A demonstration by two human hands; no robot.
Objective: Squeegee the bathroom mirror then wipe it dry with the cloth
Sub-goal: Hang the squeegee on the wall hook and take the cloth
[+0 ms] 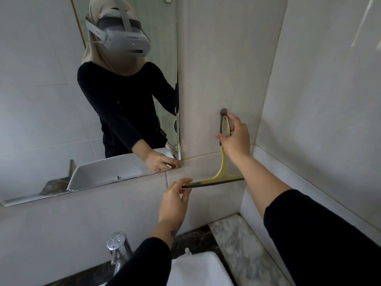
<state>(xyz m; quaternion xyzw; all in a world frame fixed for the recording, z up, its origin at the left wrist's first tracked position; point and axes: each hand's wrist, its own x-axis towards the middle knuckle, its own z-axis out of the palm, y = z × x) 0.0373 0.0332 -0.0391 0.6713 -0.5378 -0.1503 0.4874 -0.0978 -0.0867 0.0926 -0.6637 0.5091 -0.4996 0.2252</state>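
The mirror [61,89] is not yet squeegeed. The squeegee [223,162] hangs from a wall hook [224,111] on the tile beside the mirror's right edge. The right hand [235,139] pinches its handle loop; the left hand [175,201] pinches the blade end (steadying it). No cloth or legible writing is visible.

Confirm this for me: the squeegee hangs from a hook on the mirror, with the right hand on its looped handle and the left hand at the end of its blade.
One detail is wrong. In the head view, the hook is on the tiled wall to the right of the mirror, not on the glass. The rest holds: the right hand pinches the squeegee by its looped handle, and the left hand holds the blade's left end.
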